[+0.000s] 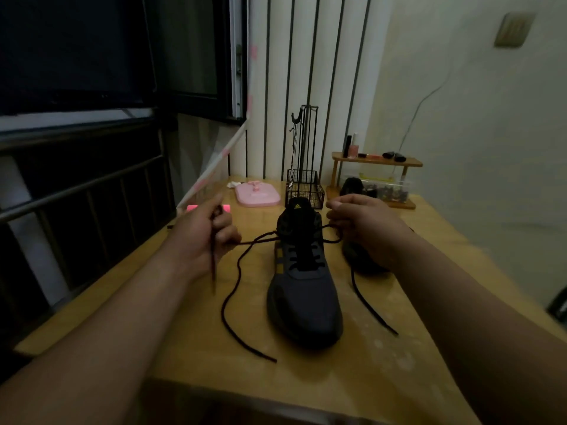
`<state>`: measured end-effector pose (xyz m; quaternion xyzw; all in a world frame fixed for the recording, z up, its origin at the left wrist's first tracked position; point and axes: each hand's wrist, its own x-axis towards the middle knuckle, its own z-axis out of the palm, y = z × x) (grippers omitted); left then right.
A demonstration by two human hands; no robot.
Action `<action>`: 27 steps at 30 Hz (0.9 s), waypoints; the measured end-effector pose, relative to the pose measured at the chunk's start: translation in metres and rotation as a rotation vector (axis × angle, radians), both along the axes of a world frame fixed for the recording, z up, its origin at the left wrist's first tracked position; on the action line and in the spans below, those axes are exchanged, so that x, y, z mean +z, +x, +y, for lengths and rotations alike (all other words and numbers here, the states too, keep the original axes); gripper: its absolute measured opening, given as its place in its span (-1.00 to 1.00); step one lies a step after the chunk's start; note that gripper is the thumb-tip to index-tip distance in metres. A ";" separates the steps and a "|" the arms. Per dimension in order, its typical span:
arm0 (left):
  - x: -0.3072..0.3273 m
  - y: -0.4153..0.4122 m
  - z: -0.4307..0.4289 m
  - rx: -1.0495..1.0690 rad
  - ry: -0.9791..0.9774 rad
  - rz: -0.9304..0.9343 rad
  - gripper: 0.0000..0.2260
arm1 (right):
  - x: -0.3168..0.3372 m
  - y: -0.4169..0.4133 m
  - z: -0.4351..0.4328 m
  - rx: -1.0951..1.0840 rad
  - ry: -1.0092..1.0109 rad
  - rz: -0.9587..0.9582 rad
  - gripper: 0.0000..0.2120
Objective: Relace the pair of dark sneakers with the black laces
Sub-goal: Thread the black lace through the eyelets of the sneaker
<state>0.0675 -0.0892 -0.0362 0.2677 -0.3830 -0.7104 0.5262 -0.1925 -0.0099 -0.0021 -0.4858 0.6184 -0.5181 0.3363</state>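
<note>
Sneaker (303,289) at table (399,363) ctr, toe to 6 o'clock. Black lace (233,277) crossed thru visible eyelets up to collar, tails loose. L hand (208,237), 9 o'clock, fingers curled round one strand. R hand (362,228), 2 o'clock, pinches the other. Judged: shoe 1 nearly done, tie-off pending. 2nd sneaker (365,262) under R hand; lacing can't be told.

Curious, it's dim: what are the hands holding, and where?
Black lace: left hand grips a strand left of the sneaker; right hand pinches it near the top eyelets.
</note>
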 end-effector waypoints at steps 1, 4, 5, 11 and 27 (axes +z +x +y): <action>0.000 0.000 0.001 0.013 -0.091 -0.153 -0.89 | -0.001 0.002 0.000 -0.021 -0.011 0.036 -0.82; 0.006 0.005 -0.005 0.122 -0.208 -0.232 -0.89 | 0.001 0.012 -0.002 -0.031 -0.064 0.137 -0.84; 0.010 0.007 -0.007 0.176 -0.206 -0.182 -0.88 | 0.003 0.016 -0.002 -0.027 -0.086 0.172 -0.83; 0.036 0.023 -0.024 0.392 -0.202 -0.042 -0.85 | 0.030 0.050 -0.014 0.100 -0.154 0.246 -0.77; 0.057 0.030 -0.008 0.255 -0.071 0.146 -0.80 | 0.103 0.114 -0.044 0.642 0.263 0.669 -0.82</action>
